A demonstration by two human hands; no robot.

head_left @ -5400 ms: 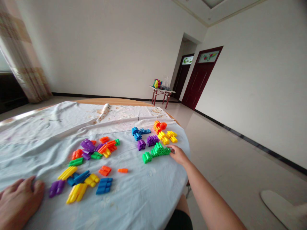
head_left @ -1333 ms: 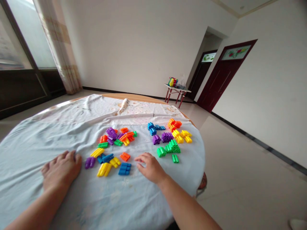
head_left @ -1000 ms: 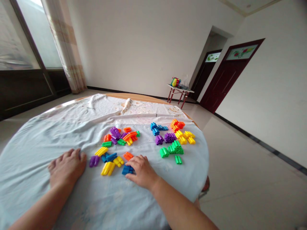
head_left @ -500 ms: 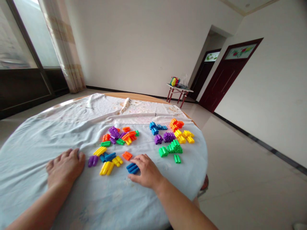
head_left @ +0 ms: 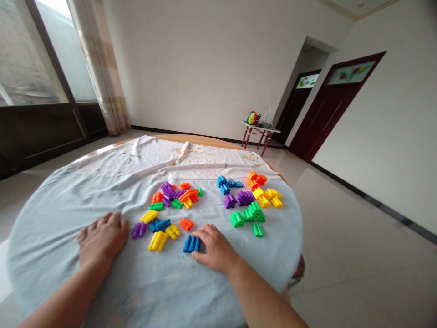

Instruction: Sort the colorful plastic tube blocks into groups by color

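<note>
My left hand (head_left: 103, 237) lies flat on the light blue cloth, left of the purple pieces (head_left: 139, 230). My right hand (head_left: 215, 248) curves at the right side of a blue block of joined tubes (head_left: 191, 244), thumb and fingers apart, fingertips at or near its edge. An orange piece (head_left: 186, 223) lies just beyond the blue block. Yellow pieces (head_left: 158, 241) and darker blue ones (head_left: 160, 224) sit between the hands. Farther back is a mixed pile with purple pieces (head_left: 167, 190). At the right, groups by colour include green (head_left: 253, 212), yellow (head_left: 262, 198), orange (head_left: 252, 180) and purple (head_left: 245, 197).
The round table carries a wrinkled cloth (head_left: 85, 187) with a white patterned part at the back. Beyond it a small side table (head_left: 261, 128) holds a colourful bag (head_left: 253, 118). Dark red doors (head_left: 334, 109) stand at the right.
The blue block has turned so its tubes point more away from me, and my right hand's fingers have moved off its top to its right side. The whole view has shifted slightly.
</note>
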